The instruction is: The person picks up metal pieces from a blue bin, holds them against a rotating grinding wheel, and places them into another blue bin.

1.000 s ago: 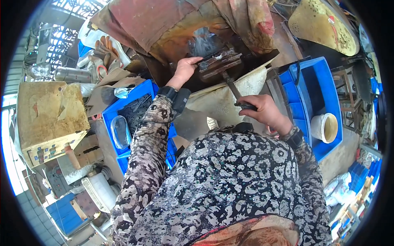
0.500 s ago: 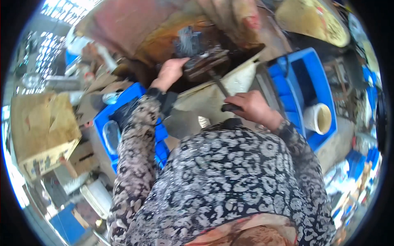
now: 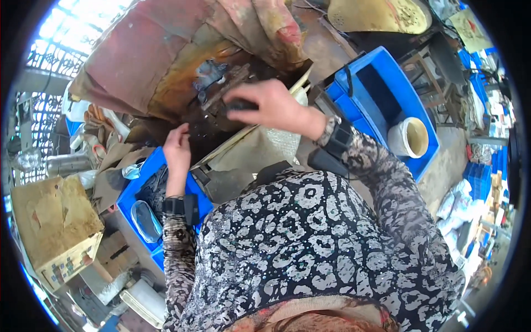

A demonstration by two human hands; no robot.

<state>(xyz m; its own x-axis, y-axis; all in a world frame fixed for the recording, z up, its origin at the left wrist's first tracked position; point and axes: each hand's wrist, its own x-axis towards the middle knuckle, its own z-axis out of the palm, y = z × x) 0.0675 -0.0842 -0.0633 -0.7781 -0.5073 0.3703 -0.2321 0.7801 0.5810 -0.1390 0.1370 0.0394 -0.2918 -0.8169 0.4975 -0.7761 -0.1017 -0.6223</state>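
Observation:
My right hand [image 3: 276, 106] is closed around a black handle [image 3: 241, 105] in front of a dark metal fixture [image 3: 221, 91]. Behind that fixture stands a blue-grey metal part [image 3: 209, 74], its details blurred. At the left side of the dark work hollow, my left hand [image 3: 177, 148] hovers above the left blue bin, apart from the fixture. Its fingers are loosely bent and slightly apart, and nothing shows in them. Small bright bits [image 3: 206, 117] lie in the hollow between my hands. Both wrists wear black bands.
A stained cloth cover [image 3: 138, 55] drapes over the back of the work area. On my left is a blue bin [image 3: 130, 207] with a clear oval container, beside a cardboard box [image 3: 55, 227]. At right, another blue bin [image 3: 381, 61] holds a white bucket [image 3: 399, 138]; a yellowish stool seat [image 3: 381, 15] stands behind.
My right hand has swung up and left with the black handle. My left hand has drawn back from the fixture, down and left. The view has shifted, so the surroundings sit differently.

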